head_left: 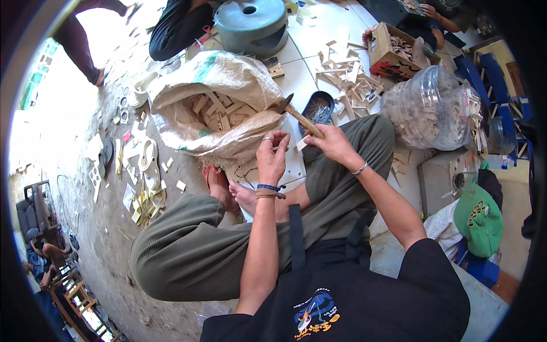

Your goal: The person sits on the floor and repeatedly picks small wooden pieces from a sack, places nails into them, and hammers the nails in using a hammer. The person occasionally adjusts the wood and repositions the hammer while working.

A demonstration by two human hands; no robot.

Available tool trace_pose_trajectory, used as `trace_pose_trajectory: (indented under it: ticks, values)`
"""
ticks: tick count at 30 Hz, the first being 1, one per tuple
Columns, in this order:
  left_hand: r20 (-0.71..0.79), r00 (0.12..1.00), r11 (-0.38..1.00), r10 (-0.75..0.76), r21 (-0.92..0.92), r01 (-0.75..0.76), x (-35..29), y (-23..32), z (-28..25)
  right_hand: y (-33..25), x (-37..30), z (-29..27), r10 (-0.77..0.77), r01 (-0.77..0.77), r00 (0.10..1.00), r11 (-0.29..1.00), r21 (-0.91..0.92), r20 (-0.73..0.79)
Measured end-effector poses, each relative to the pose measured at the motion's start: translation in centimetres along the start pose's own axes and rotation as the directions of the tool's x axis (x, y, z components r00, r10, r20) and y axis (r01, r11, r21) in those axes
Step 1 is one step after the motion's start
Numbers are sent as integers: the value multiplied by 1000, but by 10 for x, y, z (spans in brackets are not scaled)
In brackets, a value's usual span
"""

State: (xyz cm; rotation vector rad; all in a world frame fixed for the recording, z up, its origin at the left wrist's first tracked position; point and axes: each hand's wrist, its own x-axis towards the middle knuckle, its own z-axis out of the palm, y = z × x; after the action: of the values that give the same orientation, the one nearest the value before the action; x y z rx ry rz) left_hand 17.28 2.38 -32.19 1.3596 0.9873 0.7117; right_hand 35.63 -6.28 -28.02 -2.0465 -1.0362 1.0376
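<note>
My right hand (335, 146) grips the wooden handle of a hammer (303, 119), whose dark head points up and left beside the sack. The same hand also has a small pale flat piece of wood (303, 142) at its fingertips. Just left of it, my left hand (272, 155) is closed in a pinch; anything between its fingers is too small to make out. Beyond the hammer, a dark blue tray (319, 108) contains thin metal nails. A white woven sack (225, 74) full of small wooden pieces lies open beyond my left hand.
Loose wooden pieces (345, 71) cover the tiles ahead, near a wooden box (393, 54) and a large clear plastic container (424, 108). A grey-blue stool (250, 28) stands beyond the sack. Scraps and a pale sandal (149, 162) lie left. Other people sit or stand around.
</note>
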Motion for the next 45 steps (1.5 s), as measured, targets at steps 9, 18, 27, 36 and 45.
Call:
trace_pose_trajectory:
  ticks: [9, 18, 27, 36, 45]
  values:
    - [95, 987, 982, -127, -125, 138, -4, 2, -3, -7, -3, -3, 23, -24, 999, 998, 60, 26]
    - [107, 985, 908, -135, -386, 166, -7, 0, 3, -4, -1, -3, -14, 13, 1000, 999, 40, 22]
    - [76, 993, 982, -92, -160, 103, -13, 3, 0, -4, -1, -6, -64, 65, 998, 993, -96, 13]
    - [43, 997, 997, -60, -40, 61, -22, 3, 4, -2, -1, -2, -94, 92, 995, 995, -36, -38]
    - [-98, 988, 990, 118, 89, -110, -24, 8, 11, -9, -3, -6, -80, 79, 997, 989, -125, 3]
